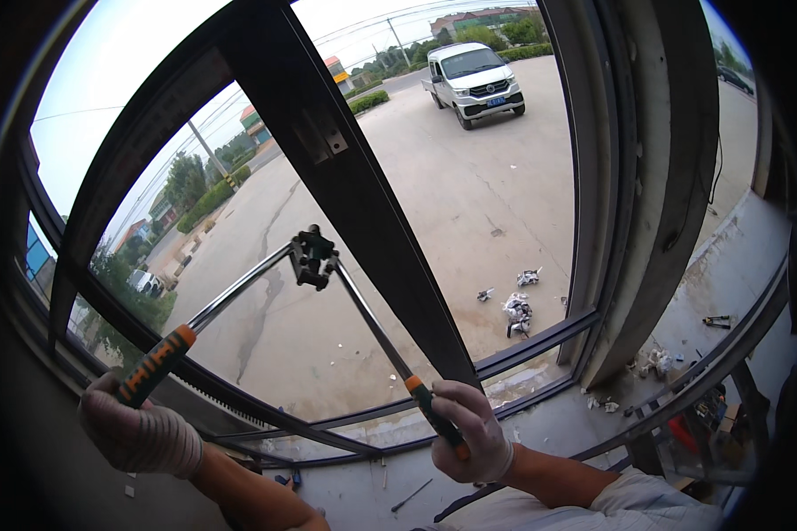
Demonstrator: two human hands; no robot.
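My left hand [142, 425], in a striped whitish work glove, is closed around one orange-and-green grip of a long-handled hand riveter [314, 257]. My right hand [474, 429], gloved too, is wrapped round the other grip. The tool's two chrome arms spread wide apart and meet at its dark green head. In the picture, that head lies just left of a dark metal window bar [363, 186], which slants from the top toward the lower middle. Whether the head touches the bar cannot be made out.
A dark window frame [584, 265] surrounds the view outdoors. White crumpled litter [517, 310] and a white truck [476, 81] are on the paved yard. A screwdriver [412, 496] lies on the sill below. Pliers [716, 321] and debris [660, 361] are at the right.
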